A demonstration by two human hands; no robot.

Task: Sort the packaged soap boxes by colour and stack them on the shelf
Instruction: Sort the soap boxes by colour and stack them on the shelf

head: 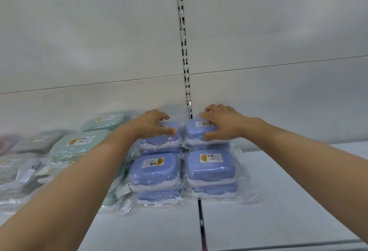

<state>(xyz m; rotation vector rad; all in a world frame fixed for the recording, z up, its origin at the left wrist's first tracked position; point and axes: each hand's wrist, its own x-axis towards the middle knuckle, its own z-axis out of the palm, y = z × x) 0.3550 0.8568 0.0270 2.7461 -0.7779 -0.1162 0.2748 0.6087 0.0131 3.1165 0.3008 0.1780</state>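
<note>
Blue soap boxes (pixel 210 166) in four stacks, two hands (pixel 154 124) gripping rear tops

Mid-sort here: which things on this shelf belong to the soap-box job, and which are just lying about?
Part of the job:
- blue soap boxes, in four stacks
- green soap boxes, to their left
- left hand and right hand, each gripping a rear blue box
- shelf

Just lying about:
- grey and clear packets at far left, too blurred to identify
- slotted upright

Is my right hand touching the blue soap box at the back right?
Touching. The head view shows the right hand lying over the top of the back right blue soap box, thumb curled against its front edge and fingers reaching across its label.
</note>
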